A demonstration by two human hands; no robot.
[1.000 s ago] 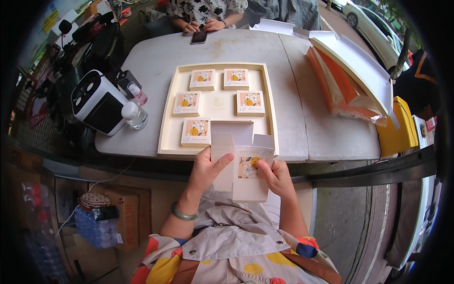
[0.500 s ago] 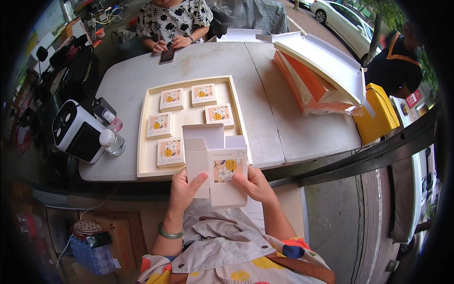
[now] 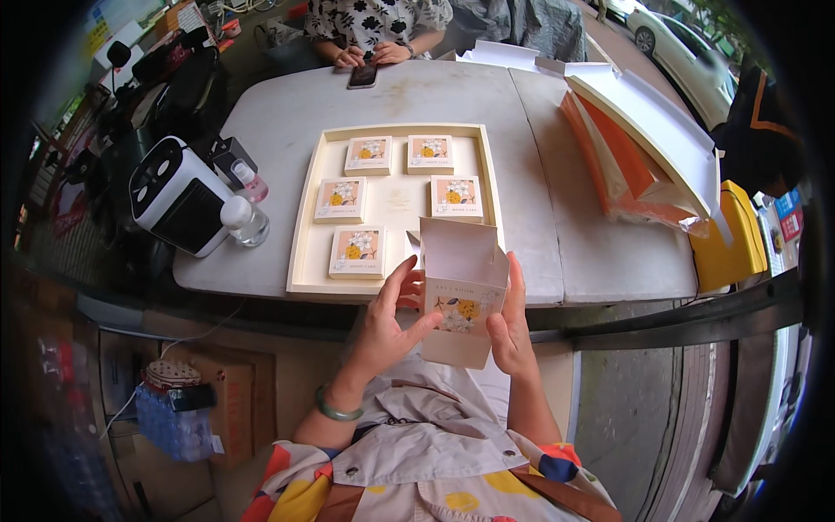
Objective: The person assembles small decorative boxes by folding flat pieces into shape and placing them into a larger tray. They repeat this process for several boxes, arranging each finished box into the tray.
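A small paper carton [image 3: 464,326] with a flower print is held in front of me, its upper flap raised and the end facing the table open. Gripping its right side is my right hand [image 3: 513,335], thumb on the near side and fingers along the edge. My left hand [image 3: 396,313] holds the left side, with the thumb against the printed face and the fingers partly behind. Beyond them lies a shallow cream tray [image 3: 303,252]. Several closed square boxes with the same print sit in it, among them the near left box [image 3: 357,252] and the right-hand box [image 3: 456,197].
At the table's left stand a white and black appliance [image 3: 180,198], a clear bottle [image 3: 247,224] and a pink bottle [image 3: 252,183]. Orange bags under a large white lid [image 3: 648,130] lie at right, beside a yellow container [image 3: 731,239]. Across the table a person handles a phone [image 3: 363,76].
The flattened carton has been squared up into a box shape. My left hand has shifted its hold with fingers more spread, and my right hand has moved to the carton's side edge.
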